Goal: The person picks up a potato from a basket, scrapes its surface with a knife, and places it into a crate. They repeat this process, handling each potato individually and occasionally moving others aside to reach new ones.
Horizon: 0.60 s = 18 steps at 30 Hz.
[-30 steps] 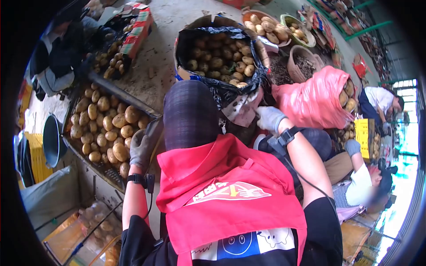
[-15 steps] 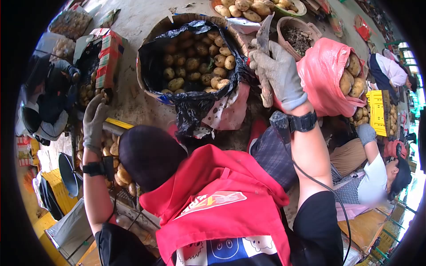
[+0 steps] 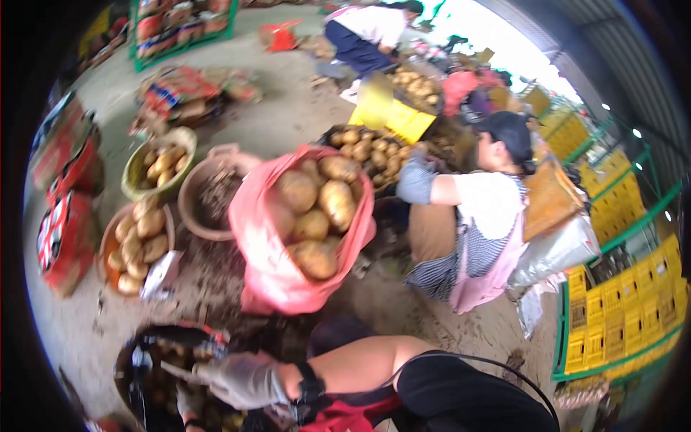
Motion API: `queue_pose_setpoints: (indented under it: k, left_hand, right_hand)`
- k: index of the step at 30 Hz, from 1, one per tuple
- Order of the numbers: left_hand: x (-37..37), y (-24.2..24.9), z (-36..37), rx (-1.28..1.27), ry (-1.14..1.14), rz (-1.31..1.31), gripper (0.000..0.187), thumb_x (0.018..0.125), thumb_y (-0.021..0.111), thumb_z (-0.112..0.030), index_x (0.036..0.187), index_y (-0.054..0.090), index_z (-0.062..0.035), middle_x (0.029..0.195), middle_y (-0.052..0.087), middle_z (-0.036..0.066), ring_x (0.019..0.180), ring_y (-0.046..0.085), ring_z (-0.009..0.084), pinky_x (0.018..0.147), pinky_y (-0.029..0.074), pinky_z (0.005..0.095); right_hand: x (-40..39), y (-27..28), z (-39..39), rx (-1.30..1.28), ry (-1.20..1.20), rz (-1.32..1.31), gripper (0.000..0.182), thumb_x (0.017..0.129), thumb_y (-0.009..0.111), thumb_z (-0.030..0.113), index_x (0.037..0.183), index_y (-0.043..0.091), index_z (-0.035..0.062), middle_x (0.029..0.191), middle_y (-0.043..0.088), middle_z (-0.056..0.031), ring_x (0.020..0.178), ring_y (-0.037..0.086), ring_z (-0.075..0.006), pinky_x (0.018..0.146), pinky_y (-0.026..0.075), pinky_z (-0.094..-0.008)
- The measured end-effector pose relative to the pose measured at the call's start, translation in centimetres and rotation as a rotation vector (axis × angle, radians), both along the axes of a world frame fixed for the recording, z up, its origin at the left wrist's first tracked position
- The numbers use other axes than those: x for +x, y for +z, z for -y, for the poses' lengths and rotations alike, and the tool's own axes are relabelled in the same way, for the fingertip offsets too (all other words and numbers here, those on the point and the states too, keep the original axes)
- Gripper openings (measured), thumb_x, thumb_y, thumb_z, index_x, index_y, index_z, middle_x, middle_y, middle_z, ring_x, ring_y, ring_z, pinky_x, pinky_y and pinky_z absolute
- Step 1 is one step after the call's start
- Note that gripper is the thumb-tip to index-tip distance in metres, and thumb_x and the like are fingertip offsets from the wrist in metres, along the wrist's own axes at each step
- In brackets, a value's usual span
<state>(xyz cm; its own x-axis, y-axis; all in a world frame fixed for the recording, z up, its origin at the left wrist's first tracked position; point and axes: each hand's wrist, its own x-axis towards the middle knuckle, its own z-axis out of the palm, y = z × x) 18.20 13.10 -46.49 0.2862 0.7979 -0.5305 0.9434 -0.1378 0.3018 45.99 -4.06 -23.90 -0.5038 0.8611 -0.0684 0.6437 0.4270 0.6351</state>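
Note:
At the lower left my right hand point(image 3: 245, 378), in a grey work glove, is closed around a thin, dirty, knife-like tool point(image 3: 176, 371). The tool points left over a round container lined with black plastic point(image 3: 137, 381). Potatoes point(image 3: 162, 389) lie inside that container, dim and blurred. My left hand point(image 3: 189, 399), also gloved, is low in the container over the potatoes. Motion smears its fingers, so whether it grips anything does not show.
A pink sack point(image 3: 248, 245) full of big potatoes stands ahead, beside a tub of soil-like scraps point(image 3: 191, 205). Potatoes fill a basket point(image 3: 108, 248) and a green-rimmed bowl point(image 3: 188, 147). A co-worker point(image 3: 489, 216) sits to the right by more potatoes. Yellow crates point(image 3: 619, 324) stand at far right.
The view has swung to the right. My left hand has moved from the box at the left into the black-lined container. My right hand has come over it, still holding the tool.

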Motion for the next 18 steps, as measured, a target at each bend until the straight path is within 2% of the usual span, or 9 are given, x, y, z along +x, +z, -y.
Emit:
queue_pose_setpoints:
  k: [1,2,4,5,8,10,14,18]
  left_hand:
    - [0.8,-1.4,-0.5,-0.013,0.024,-0.069,0.079,0.094,0.068,-0.046,0.157,0.037,-0.0087,0.147,0.055,0.022,0.130,0.058,0.0405,0.106,0.050,0.0459]
    - [2.0,-1.8,-1.0,-0.001,0.024,-0.088,0.079,0.094,0.067,-0.046,0.157,0.037,-0.0085,0.146,0.055,0.021,0.130,0.058,0.0403,0.105,0.050,0.0462]
    - [4.1,-2.5,-1.6,0.018,0.013,-0.106,0.078,0.094,0.067,-0.045,0.156,0.037,-0.0083,0.146,0.055,0.021,0.129,0.058,0.0400,0.105,0.050,0.0467]
    - [4.9,-2.6,-1.9,0.024,0.008,-0.102,0.078,0.094,0.067,-0.045,0.156,0.037,-0.0082,0.146,0.056,0.021,0.129,0.058,0.0398,0.105,0.050,0.0469]
    - [6.9,-3.2,-2.4,0.028,-0.014,-0.084,0.077,0.095,0.067,-0.045,0.156,0.037,-0.0078,0.145,0.056,0.020,0.128,0.059,0.0393,0.105,0.050,0.0476]
    - [7.8,-3.2,-2.8,0.038,-0.026,-0.066,0.076,0.095,0.066,-0.044,0.156,0.038,-0.0076,0.145,0.056,0.020,0.128,0.059,0.0390,0.105,0.050,0.0481]
    - [9.0,-2.4,-3.5,0.057,-0.045,-0.011,0.075,0.096,0.066,-0.044,0.155,0.038,-0.0071,0.145,0.056,0.019,0.127,0.059,0.0383,0.105,0.050,0.0491]
    - [9.7,-1.3,-3.6,0.083,-0.051,0.081,0.074,0.097,0.065,-0.043,0.155,0.039,-0.0066,0.144,0.056,0.018,0.126,0.059,0.0377,0.105,0.050,0.0501]
  right_hand:
    - [0.9,-0.7,-0.8,0.205,0.250,0.628,0.022,0.101,0.065,0.035,0.111,0.062,0.0151,0.070,0.055,-0.0009,0.055,0.054,-0.0126,0.048,0.048,-0.0297]
    - [0.6,0.6,-0.9,0.217,0.337,0.788,0.026,0.100,0.065,0.036,0.112,0.065,0.0126,0.078,0.058,-0.0012,0.064,0.056,-0.0133,0.055,0.050,-0.0300]
    - [0.8,1.7,-1.7,0.153,0.395,0.824,0.034,0.100,0.066,0.039,0.113,0.069,0.0078,0.095,0.064,-0.0020,0.083,0.060,-0.0147,0.069,0.053,-0.0305]
    - [0.9,2.0,-2.3,0.104,0.419,0.784,0.038,0.099,0.066,0.040,0.114,0.072,0.0054,0.103,0.067,-0.0024,0.092,0.062,-0.0154,0.076,0.055,-0.0308]
    - [0.9,1.8,-3.0,-0.193,0.230,0.142,0.032,0.101,0.060,0.028,0.123,0.072,0.0086,0.117,0.069,-0.0052,0.110,0.064,-0.0266,0.099,0.048,-0.0449]
    - [0.4,0.3,-3.4,-0.227,0.240,0.074,0.029,0.098,0.061,0.020,0.121,0.074,0.0083,0.117,0.070,-0.0058,0.112,0.064,-0.0306,0.103,0.044,-0.0523]
    - [0.0,-0.8,-3.8,-0.130,0.213,0.027,0.027,0.097,0.062,0.020,0.117,0.076,0.0100,0.115,0.072,-0.0048,0.111,0.064,-0.0299,0.101,0.044,-0.0520]
    - [-0.3,-0.4,-4.2,-0.206,0.247,-0.004,0.024,0.096,0.063,0.019,0.113,0.078,0.0142,0.110,0.073,-0.0019,0.106,0.066,-0.0262,0.096,0.045,-0.0479]
